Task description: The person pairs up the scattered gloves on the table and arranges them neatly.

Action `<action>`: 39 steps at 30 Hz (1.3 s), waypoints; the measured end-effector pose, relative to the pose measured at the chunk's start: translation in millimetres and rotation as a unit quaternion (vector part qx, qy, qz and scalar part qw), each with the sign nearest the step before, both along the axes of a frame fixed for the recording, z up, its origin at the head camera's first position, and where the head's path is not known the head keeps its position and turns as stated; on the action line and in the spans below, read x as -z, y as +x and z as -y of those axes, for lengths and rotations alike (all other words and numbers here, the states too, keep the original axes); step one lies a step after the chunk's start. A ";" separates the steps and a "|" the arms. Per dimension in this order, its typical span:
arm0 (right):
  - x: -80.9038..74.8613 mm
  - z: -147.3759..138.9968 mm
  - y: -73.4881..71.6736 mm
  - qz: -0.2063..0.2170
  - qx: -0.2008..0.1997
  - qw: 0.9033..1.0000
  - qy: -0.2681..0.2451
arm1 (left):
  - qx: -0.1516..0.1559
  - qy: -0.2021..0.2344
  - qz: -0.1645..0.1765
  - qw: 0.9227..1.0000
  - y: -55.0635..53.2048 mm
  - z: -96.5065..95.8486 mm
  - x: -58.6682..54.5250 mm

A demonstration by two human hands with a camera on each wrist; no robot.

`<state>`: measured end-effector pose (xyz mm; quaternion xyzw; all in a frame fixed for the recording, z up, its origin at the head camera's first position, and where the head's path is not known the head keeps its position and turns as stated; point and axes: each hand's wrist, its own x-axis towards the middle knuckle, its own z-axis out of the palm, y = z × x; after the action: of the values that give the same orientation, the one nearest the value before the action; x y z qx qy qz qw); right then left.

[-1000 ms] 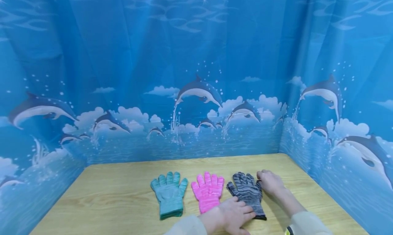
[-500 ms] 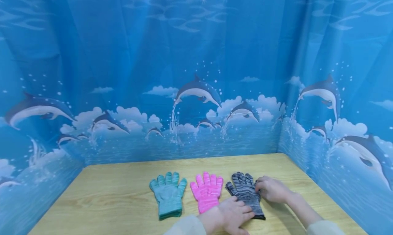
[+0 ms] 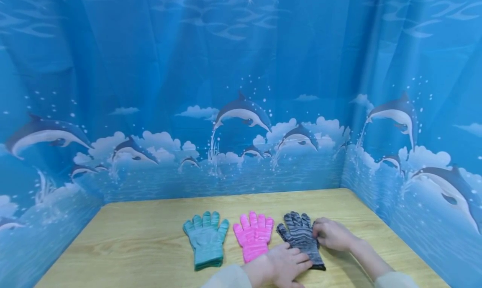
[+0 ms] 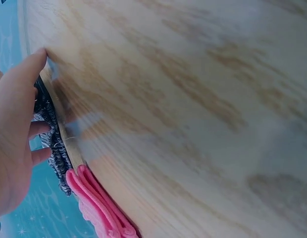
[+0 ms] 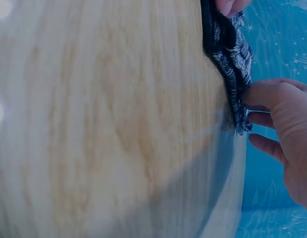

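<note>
A black-and-grey knitted glove lies flat on the table, fingers pointing away from me. My left hand rests on its lower left part near the dark cuff, fingers spread loosely. At the glove's right edge my right hand pinches the knit with curled fingers, hiding that side in the head view. The right wrist view shows the fingertips right at the stacked edge of the grey glove. To the left lies a pink glove, its cuff partly covered by my left wrist. Farther left is a teal glove.
The wood-grain table has rounded far corners. A blue curtain printed with dolphins hangs along its back and both sides. Cream sleeves cover my forearms.
My right hand has shifted slightly toward me along the grey glove's right edge, and its fingers have come in over that side. The left hand stays in place on the glove.
</note>
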<state>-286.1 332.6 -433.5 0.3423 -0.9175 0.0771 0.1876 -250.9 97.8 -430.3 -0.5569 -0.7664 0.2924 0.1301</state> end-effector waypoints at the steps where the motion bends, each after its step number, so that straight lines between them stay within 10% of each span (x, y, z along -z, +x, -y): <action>1: -1.1 0.3 0.3 -0.005 0.000 1.000 -0.004 | -0.002 0.000 0.002 1.000 0.3 0.0 -0.4; 20: -0.2 -2.1 -1.8 -0.079 -0.060 0.993 0.062 | -0.011 0.013 0.014 1.000 1.6 -1.2 -5.4; 28: -8.0 7.0 0.6 0.043 0.048 0.996 0.054 | -0.037 -0.001 0.029 0.999 3.7 -3.8 -8.3; 39: -6.3 20.1 -23.4 -0.004 0.179 0.984 -0.005 | -0.031 -0.004 0.016 0.999 3.7 -6.2 -4.9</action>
<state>-309.5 312.5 -427.2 0.1720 -0.9627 0.0457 0.2039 -247.2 104.0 -425.4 -0.5384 -0.7839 0.2905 0.1061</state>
